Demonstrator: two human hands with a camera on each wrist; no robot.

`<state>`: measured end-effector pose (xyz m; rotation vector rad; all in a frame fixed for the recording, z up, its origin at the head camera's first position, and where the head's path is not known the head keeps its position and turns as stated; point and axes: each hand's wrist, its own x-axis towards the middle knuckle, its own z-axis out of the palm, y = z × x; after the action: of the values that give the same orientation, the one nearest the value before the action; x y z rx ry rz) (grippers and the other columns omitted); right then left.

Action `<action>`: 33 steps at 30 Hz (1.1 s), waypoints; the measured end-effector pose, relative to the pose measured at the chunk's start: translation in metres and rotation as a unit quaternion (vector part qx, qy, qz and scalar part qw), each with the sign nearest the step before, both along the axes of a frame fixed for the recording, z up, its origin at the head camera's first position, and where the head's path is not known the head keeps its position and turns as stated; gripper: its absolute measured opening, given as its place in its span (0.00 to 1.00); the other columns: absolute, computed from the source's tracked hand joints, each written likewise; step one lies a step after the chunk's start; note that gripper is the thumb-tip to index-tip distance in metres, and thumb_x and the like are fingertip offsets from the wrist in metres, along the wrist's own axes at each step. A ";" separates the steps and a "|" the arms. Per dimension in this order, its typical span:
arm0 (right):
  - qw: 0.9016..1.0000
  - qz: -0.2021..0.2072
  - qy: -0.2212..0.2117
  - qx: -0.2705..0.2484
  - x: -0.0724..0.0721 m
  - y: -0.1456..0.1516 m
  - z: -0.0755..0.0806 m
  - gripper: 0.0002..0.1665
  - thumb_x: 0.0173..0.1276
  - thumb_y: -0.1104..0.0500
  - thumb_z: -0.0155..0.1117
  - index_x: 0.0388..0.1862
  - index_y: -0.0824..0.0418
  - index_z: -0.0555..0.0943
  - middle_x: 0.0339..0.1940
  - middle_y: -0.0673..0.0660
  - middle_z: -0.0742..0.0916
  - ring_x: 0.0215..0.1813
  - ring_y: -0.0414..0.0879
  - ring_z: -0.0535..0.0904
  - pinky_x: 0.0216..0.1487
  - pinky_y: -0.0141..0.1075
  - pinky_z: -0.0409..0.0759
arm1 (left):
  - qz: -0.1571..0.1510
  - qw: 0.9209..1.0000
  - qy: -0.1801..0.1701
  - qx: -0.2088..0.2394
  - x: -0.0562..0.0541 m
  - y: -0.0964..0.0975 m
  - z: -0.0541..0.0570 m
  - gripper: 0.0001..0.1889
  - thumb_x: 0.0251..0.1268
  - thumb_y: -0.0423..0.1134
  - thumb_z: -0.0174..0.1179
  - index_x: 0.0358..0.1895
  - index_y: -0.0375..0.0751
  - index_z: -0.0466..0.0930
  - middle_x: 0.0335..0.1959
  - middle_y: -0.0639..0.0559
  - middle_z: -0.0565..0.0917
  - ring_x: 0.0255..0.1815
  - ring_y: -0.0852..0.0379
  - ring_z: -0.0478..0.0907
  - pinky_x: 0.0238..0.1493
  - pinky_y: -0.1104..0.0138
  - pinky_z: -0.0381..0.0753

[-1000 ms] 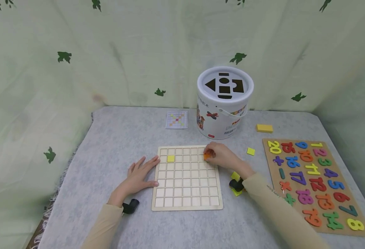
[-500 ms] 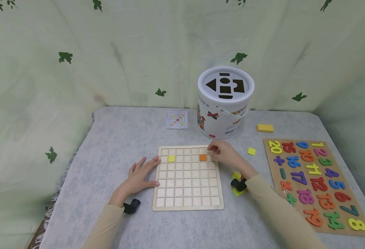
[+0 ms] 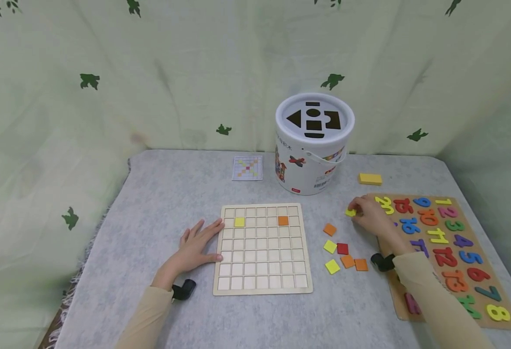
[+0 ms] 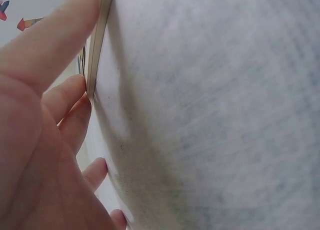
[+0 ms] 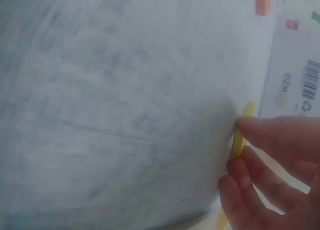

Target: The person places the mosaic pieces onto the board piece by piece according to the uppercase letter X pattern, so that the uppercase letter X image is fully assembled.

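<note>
A wooden grid board (image 3: 262, 252) lies in the middle of the table, with a yellow tile (image 3: 240, 222) near its upper left and an orange tile (image 3: 283, 221) near its upper right. My left hand (image 3: 193, 252) rests with spread fingers against the board's left edge; the left wrist view shows the fingertips (image 4: 75, 92) touching that edge. To the right of the board, my right hand (image 3: 370, 215) pinches a yellow tile (image 5: 243, 132) between thumb and fingers. Between board and right wrist lie several loose tiles, among them a red tile (image 3: 342, 248) and an orange tile (image 3: 330, 229).
A white bucket (image 3: 314, 145) with shape holes in its lid stands behind the board, beside a small pattern card (image 3: 247, 168). Farther right are a yellow block (image 3: 370, 179) and a number puzzle board (image 3: 477, 242), partly under the right forearm.
My right hand let go of the orange tile on the board, then moved right and took hold of the yellow tile lying apart. The loose tiles came into view. My left hand stayed put.
</note>
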<state>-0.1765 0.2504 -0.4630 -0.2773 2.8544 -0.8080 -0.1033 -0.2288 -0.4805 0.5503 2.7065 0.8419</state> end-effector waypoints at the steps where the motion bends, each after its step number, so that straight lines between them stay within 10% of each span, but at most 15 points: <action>1: 1.000 0.006 0.002 0.002 -0.001 -0.001 0.000 0.12 0.58 0.73 0.67 0.42 0.70 0.78 0.39 0.64 0.78 0.42 0.58 0.73 0.46 0.51 0.76 | 0.001 1.000 0.000 0.000 0.000 0.000 0.000 0.46 0.56 0.54 0.67 0.75 0.45 0.55 0.76 0.48 0.52 0.75 0.37 0.34 0.65 0.39 0.29; 10: 0.994 0.083 0.012 -0.070 0.001 -0.063 0.011 0.12 0.58 0.71 0.67 0.42 0.64 0.80 0.41 0.57 0.81 0.44 0.52 0.76 0.47 0.46 0.78 | 0.000 1.000 0.000 -0.001 0.001 0.000 0.000 0.46 0.56 0.55 0.66 0.75 0.45 0.55 0.76 0.49 0.52 0.75 0.37 0.34 0.65 0.39 0.29; 21: 0.962 0.258 0.015 -0.084 0.009 -0.185 0.013 0.10 0.61 0.67 0.66 0.42 0.61 0.81 0.37 0.51 0.80 0.39 0.44 0.74 0.43 0.36 0.75 | 0.006 1.000 0.001 -0.008 0.001 0.000 0.001 0.46 0.55 0.54 0.67 0.75 0.45 0.56 0.76 0.49 0.52 0.75 0.37 0.35 0.65 0.39 0.30; 33: 0.963 0.269 0.020 -0.006 0.015 -0.229 0.009 0.09 0.62 0.68 0.63 0.40 0.58 0.80 0.38 0.48 0.80 0.41 0.42 0.72 0.46 0.34 0.73 | 0.007 1.000 0.001 -0.004 0.001 0.001 0.001 0.45 0.55 0.54 0.67 0.75 0.45 0.56 0.76 0.49 0.52 0.75 0.37 0.35 0.65 0.38 0.31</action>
<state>-0.1614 0.0210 -0.4538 -1.0224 2.5981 -0.7048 -0.1020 -0.2279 -0.4799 0.5309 2.7168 0.8346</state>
